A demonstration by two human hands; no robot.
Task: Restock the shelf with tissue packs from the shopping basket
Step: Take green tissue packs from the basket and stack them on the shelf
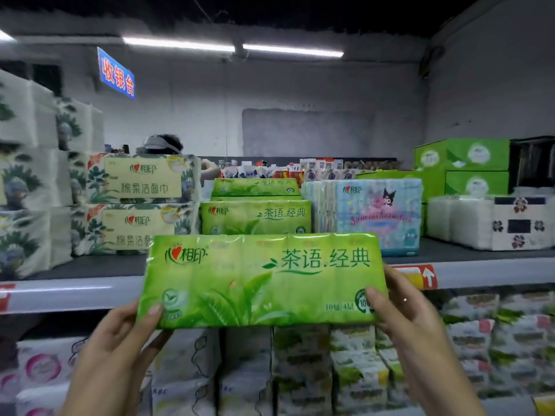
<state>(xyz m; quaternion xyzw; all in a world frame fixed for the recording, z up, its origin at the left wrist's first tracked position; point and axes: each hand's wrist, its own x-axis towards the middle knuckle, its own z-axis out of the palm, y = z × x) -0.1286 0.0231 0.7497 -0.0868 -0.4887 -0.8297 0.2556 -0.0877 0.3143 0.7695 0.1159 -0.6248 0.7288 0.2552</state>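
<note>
Head view, shop aisle. Grey metal shelf (75,291) with a pale front edge runs across the frame at mid height; a red-and-yellow price tag (416,276) with a white arrow sits on that edge at right. Back wall is grey-white plaster, two fluorescent tube lights (234,48) overhead, a blue sign with red characters (116,74) hanging upper left. On the shelf, left to right: stacked cream floral-print tissue packs (136,202); two green plastic-wrapped tissue packs (256,216), one behind and higher than the other; a pale blue cartoon-print tissue bundle (372,214) just beside them; white packs with dark flower marks (492,222) at far right. Green cardboard boxes (464,165) stand stacked behind those. Lower shelf holds blurred white and green tissue packs (303,367), print unreadable. The long green plastic-wrapped tissue pack (261,280) is held upright, broad face to camera, in front of the shelf edge and directly before the matching green packs, not resting on the shelf. Left hand (120,343) grips its lower left corner, thumb on the front face; right hand (411,319) grips the right end, thumb likewise on the front. Shopping basket is out of frame.
</note>
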